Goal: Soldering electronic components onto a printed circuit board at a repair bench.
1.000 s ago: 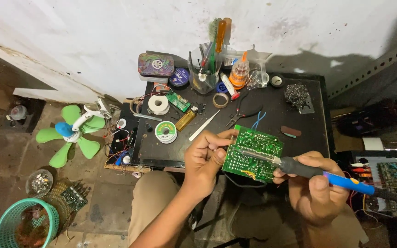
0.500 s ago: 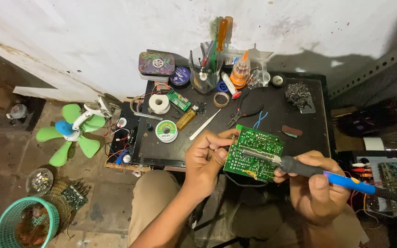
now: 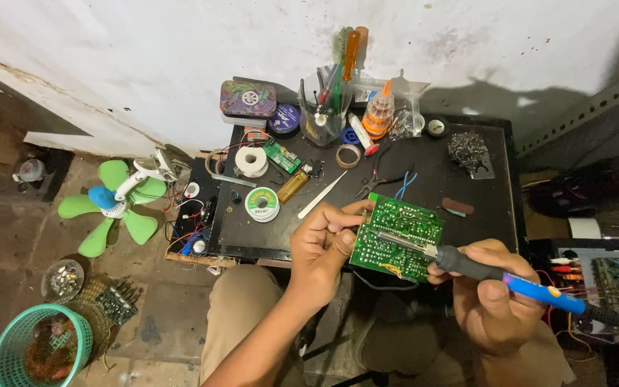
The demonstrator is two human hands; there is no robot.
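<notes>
Left hand (image 3: 320,247) was pinching the green circuit board (image 3: 397,237) by its 9 o'clock edge, just off the tabletop (image 3: 481,193)'s near edge. Right hand (image 3: 492,297) was wrapped around the soldering iron (image 3: 467,264), tip on the board.

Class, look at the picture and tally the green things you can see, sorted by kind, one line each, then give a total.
Green circuit board held in the left hand, soldering iron in the right hand on it: 1
Green-bladed fan on the floor: 1
Green basket on the floor: 1
Small green board on the black table: 1
Total: 4
</notes>
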